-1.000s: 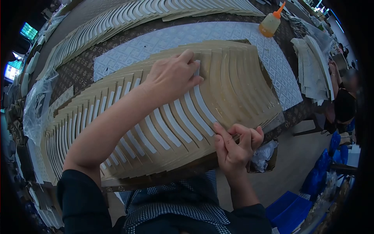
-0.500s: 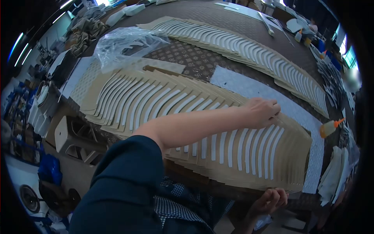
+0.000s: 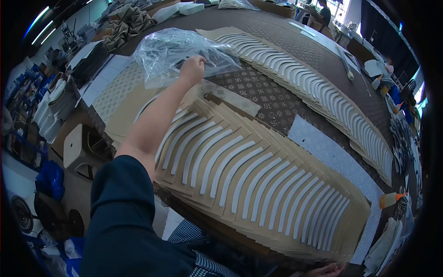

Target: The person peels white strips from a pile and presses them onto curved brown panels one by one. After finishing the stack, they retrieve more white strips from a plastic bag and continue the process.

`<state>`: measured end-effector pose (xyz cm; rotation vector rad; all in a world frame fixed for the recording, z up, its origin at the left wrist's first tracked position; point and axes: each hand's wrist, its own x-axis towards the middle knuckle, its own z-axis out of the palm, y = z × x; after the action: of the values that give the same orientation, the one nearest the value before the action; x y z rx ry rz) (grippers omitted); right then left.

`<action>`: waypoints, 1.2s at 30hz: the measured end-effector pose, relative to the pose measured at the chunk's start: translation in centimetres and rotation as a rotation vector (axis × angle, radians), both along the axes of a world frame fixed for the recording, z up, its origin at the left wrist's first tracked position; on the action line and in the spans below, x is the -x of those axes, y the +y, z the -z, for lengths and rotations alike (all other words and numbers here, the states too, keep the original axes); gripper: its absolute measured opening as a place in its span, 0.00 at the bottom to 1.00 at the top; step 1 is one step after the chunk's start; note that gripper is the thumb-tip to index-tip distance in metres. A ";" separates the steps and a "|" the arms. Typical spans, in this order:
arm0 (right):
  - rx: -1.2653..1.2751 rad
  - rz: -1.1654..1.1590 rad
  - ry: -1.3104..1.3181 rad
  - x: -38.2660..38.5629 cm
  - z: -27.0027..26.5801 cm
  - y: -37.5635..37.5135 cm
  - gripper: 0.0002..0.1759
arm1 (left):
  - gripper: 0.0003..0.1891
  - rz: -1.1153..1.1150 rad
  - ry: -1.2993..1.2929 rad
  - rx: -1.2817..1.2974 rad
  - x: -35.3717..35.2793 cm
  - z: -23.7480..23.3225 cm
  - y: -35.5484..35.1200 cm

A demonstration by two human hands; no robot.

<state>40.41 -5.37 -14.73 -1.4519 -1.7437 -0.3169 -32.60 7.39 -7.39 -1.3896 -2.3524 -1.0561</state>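
Note:
My left hand [image 3: 192,69] is stretched out over the near edge of a clear plastic bag [image 3: 161,51], its fingers curled closed. Whatever is in those fingers is hidden from this angle. Pale curved strips show through the plastic. Beneath my left forearm lies a fanned, overlapping row of brown card pieces [image 3: 203,187], each with a curved white strip [image 3: 235,173] on it. My right hand [image 3: 328,269] is at the bottom of the view, by the near right corner of the row. Only part of it shows, and its fingers are mostly cut off.
A second fanned row of card pieces [image 3: 318,94] curves along the far side of the patterned table [image 3: 277,99]. An orange-tipped glue bottle [image 3: 390,200] lies near the right edge. A stool [image 3: 79,147] stands at the left. Another person [image 3: 324,14] is far back.
My left hand has moved from the right end of the near row across to the plastic bag at the upper left. The view has shifted, and my right hand is now lower in it.

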 end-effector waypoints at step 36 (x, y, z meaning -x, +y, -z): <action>0.189 0.286 0.401 -3.4 3.3 5.5 0.14 | 0.17 -0.039 -0.083 0.504 21.8 2.1 1.1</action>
<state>43.83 0.14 -18.04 -1.7667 -1.2725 -0.0018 -54.36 8.48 -9.49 -1.4599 -2.8245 -0.5320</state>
